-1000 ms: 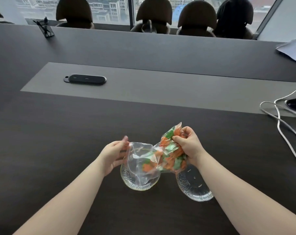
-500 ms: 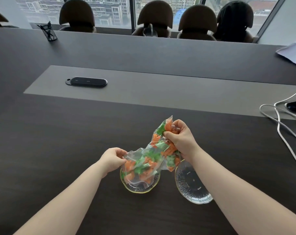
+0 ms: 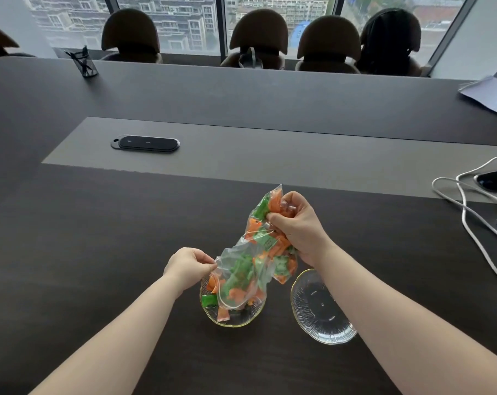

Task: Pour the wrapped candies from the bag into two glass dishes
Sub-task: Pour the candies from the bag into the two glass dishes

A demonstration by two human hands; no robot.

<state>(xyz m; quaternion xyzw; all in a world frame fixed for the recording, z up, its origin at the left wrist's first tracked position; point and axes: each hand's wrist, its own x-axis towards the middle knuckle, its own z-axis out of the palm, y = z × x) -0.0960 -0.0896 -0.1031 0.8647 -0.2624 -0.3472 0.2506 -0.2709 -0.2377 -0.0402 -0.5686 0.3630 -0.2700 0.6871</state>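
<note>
1. A clear plastic bag (image 3: 258, 252) of orange and green wrapped candies (image 3: 241, 273) is held tilted over a dark table (image 3: 99, 252), its closed end raised to the right and its open mouth hanging low on the left.
2. The right hand (image 3: 297, 226) is closed in a fist around the upper, bunched end of the bag, with the fingers curled into the plastic and the thumb pressed against it.
3. The left hand (image 3: 188, 266) pinches the edge of the bag's mouth between thumb and fingertips, holding it just above the left dish (image 3: 250, 316).
4. The left dish is a small glass dish with a gold rim. Several candies already lie in it, among them a green one near its left edge and an orange one near its front edge. The bag's mouth hangs over it, and whether the plastic touches the glass cannot be told.
5. The right dish (image 3: 321, 309) sits just beside the left one, apart from it, and holds no candy. The right forearm crosses over part of its right side.
6. Farther back on the table lies a flat black oval device (image 3: 146, 143) on a grey strip.
7. A white cable (image 3: 469, 220) loops across the table at the right edge.
8. Brown chairs (image 3: 258, 35) stand along the far side, in front of windows.
</note>
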